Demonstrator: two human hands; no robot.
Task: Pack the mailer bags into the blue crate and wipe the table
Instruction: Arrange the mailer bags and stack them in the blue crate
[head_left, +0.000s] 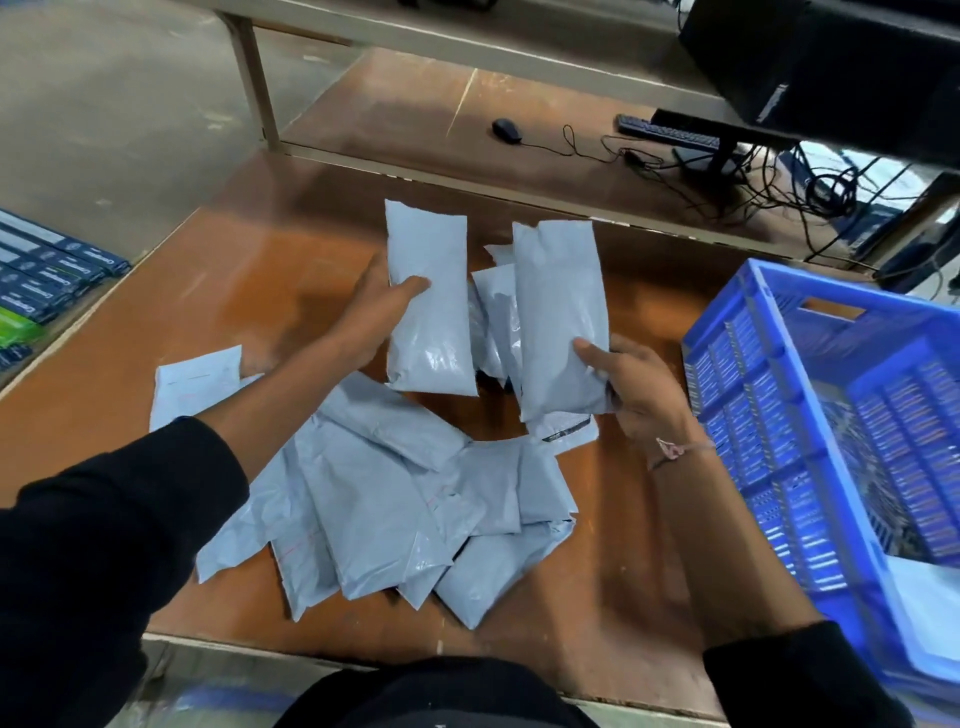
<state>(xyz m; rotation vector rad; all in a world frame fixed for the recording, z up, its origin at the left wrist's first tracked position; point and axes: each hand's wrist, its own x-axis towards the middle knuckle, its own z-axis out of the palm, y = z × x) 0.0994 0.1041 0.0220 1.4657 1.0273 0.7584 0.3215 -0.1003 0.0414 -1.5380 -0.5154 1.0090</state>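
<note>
Each hand lifts one grey mailer bag off the desk (218, 291) pile: left hand (374, 306) clamped on one mailer bag (428, 296), right hand (631, 384) on another mailer bag (561, 317), likely bound for the blue crate (810, 415) at three o'clock.

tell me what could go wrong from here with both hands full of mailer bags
1. The right hand pinches its grey mailer bag only at the lower end, with other bags behind it, so they could slip on the way to the blue crate.
2. The crate looks tilted at the table's right side; dropped bags might tip or shift it.
3. The loose pile reaches near the table's front edge; a sleeve could sweep bags off.
</note>
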